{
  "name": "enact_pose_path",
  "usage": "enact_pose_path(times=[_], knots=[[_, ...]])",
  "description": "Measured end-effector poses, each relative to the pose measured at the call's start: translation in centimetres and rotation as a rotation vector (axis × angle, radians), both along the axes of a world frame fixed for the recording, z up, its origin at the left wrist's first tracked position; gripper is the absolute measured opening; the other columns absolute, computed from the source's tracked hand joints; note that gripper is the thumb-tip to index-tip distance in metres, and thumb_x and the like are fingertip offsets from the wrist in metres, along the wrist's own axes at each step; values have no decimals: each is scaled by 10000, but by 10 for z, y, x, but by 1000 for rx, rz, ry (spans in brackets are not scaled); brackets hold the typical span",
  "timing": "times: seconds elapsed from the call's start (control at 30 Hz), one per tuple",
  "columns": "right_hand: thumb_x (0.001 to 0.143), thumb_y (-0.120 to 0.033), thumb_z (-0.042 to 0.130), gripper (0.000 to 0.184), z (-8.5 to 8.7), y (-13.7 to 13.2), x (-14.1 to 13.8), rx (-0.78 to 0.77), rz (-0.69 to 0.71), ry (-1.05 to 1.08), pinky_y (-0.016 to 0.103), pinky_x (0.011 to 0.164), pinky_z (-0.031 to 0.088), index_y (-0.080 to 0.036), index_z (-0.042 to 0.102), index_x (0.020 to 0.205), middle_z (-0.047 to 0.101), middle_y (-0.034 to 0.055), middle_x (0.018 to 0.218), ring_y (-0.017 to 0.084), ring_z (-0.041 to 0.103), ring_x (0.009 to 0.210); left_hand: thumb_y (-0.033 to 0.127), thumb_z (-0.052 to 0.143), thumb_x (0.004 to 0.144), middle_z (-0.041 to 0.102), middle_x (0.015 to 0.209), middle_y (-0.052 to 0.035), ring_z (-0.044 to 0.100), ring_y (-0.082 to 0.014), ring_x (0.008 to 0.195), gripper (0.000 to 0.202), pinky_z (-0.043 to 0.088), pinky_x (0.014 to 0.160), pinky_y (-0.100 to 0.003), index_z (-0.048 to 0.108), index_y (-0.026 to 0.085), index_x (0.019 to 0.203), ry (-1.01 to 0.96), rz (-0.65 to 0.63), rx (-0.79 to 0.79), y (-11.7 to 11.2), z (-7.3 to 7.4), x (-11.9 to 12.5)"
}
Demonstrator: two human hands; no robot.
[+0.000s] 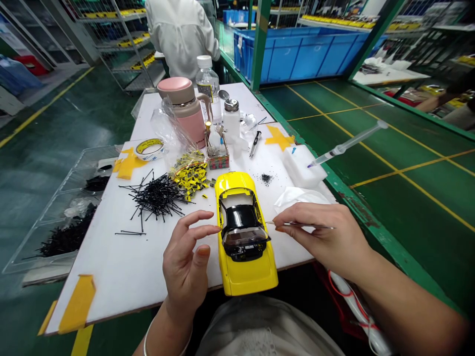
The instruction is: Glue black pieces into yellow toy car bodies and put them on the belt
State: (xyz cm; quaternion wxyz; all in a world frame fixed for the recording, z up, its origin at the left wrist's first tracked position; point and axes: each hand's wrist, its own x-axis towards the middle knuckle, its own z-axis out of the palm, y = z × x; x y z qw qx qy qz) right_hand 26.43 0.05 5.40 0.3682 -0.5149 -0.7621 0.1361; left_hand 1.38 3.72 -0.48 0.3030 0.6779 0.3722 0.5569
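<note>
Right hand [319, 237] pinches tweezers [289, 224] beside the yellow model car [247, 277], its long axis pointing away, half-open left hand [185, 267] near the other side

Our L hand [187, 262] is raised half-open, fingers curled (palm facing inward); our R hand [319, 240] pinches w/ thumb & fingers, R forearm [404, 301] angled in.

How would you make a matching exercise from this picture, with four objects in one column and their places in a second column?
Objects:
1. Yellow model car
2. Thin metal tweezers
3. Pink insulated bottle
4. Clear plastic syringe

Places:
A. Resting on a white foam block
B. On the white board, beside the left hand
C. Pinched in the right hand
D. Standing near the table's far end

Pairs: 1-B, 2-C, 3-D, 4-A
</note>
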Motion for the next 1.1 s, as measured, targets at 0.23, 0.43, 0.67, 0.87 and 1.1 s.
enact_pose_path(times=[0.23, 0.43, 0.67, 0.87, 1.1], knots=[[909, -21, 648, 190, 1, 0, 1, -10, 15, -2, 162, 573, 500, -186, 741, 898, 770, -20, 821, 93, 714, 717, 454, 533, 1023, 708, 1158, -81, 631, -256, 1147, 319, 485, 984, -409, 764, 234, 1002, 7, 13, 2, 0, 0, 0], [894, -43, 671, 182, 2, -3, 7, -46, -45, 15, 199, 591, 531, -207, 752, 896, 781, -11, 831, 125, 724, 712, 435, 543, 1022, 702, 1167, -84, 623, -258, 1160, 299, 487, 986, -412, 766, 237, 1012, -5, 2, -8, 0, -2, -1], [892, -29, 650, 203, -3, -4, 7, -66, -38, 46, 200, 577, 523, -204, 752, 889, 780, -6, 824, 127, 721, 702, 424, 539, 1028, 684, 1196, -76, 605, -246, 1187, 288, 489, 979, -396, 767, 249, 1048, 22, -27, -22, 0, -4, -5], [901, -64, 674, 162, -3, -2, 3, -44, -29, 52, 210, 614, 534, -203, 759, 902, 782, -6, 823, 129, 728, 711, 422, 544, 1027, 699, 1171, -76, 613, -249, 1182, 283, 480, 993, -399, 764, 244, 1030, 9, -19, -11, 0, -3, -3], [914, -76, 650, 172, -1, -2, 5, -62, -42, 46, 216, 583, 530, -207, 758, 887, 780, 5, 812, 138, 723, 695, 430, 535, 1027, 703, 1160, -86, 620, -261, 1176, 297, 503, 982, -417, 763, 240, 1026, 45, -12, -3, 1, -4, -5]])
